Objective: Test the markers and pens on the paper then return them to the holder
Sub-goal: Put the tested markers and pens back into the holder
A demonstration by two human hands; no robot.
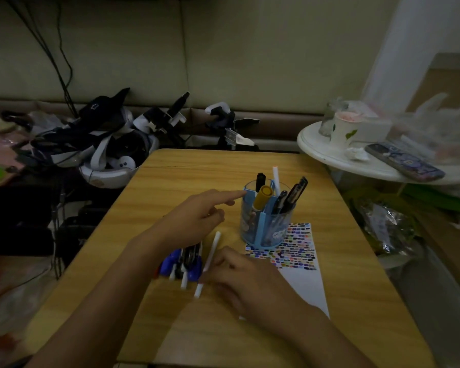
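Observation:
A clear blue pen holder (266, 224) stands on the far end of a white paper (302, 280) covered with coloured test marks. Several pens and a yellow-capped marker (262, 196) stick out of it. My left hand (197, 216) hovers left of the holder, index finger stretched out and touching its rim. My right hand (239, 274) rests on the table and pinches a thin white pen (209, 261) that lies slanted on the wood. A pile of blue, black and white pens (183, 264) lies under my left wrist.
The wooden table (170, 181) ends close behind the holder. Headsets and cables (109, 139) are heaped beyond its far left corner. A round white side table (329, 152) at right carries a cup, a phone and bags.

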